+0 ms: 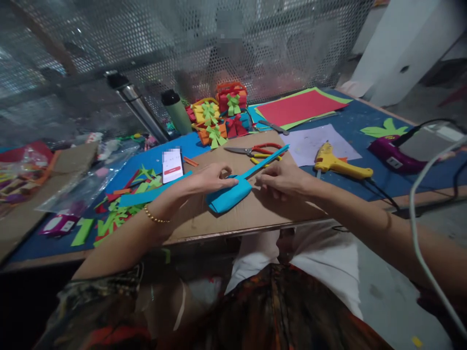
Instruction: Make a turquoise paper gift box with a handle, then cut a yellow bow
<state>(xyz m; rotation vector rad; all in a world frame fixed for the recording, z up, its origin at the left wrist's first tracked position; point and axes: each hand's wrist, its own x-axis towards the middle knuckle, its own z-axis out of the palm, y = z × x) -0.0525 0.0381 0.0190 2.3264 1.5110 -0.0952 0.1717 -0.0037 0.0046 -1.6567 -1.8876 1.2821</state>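
A folded blue paper piece (229,195), rounded like a small pouch, lies on the brown cardboard (207,221). My left hand (213,179) holds it from above, thumb and fingers on its upper edge. From that edge a narrow blue paper strip (264,163) slants up to the right. Just right of the piece is my right hand (282,179), its fingers pressed together; what they pinch, if anything, is hidden. Beyond the strip lie scissors (251,150) with red handles and a tool with yellow handles (260,159).
A yellow glue gun (335,163) lies right of the cardboard, its cord running off the front edge. Left are a phone (172,165) and green paper cuttings (118,218). Small paper boxes with bows (209,114), a flask (140,109) and red paper sheets (302,112) stand behind.
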